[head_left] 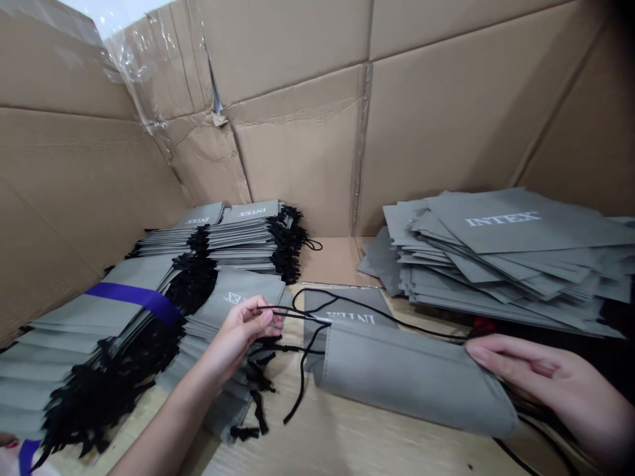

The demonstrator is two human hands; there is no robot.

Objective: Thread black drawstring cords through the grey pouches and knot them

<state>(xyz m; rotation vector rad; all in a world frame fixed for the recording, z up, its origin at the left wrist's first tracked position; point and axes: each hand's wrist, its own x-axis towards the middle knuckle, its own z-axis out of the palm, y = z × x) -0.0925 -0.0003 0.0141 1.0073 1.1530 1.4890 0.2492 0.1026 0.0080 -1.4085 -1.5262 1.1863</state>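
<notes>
You seem to be at the drawstring step, working the black cord [377, 311] through the top hem of the grey bag [397, 377]. That bag is in front of you, held above the tabletop [367, 449] between your two hands, its closed face towards you. Your left hand [253, 324] has thumb and fingers closed in a pinch on the cord, just beyond the bag's left end. Your right hand [540, 377] pinches the bag's upper right corner, thumb on top; cord runs to it as well, and a small red thing [483, 325] shows just behind your fingers (perhaps a threading aid, though it is too blurred for me to say).

Cord comes out at both ends of the bag, so I judge the threading well along. The next move calls for keeping that corner firm while you draw the slack evenly, so the hem doesn't bunch; the ends then look due for knotting, like those on the corded stacks [243, 238] to your left.

Beneath the held bag, another printed bag [354, 307] lies flat, near the loose pile [506, 225] on your right.
</notes>
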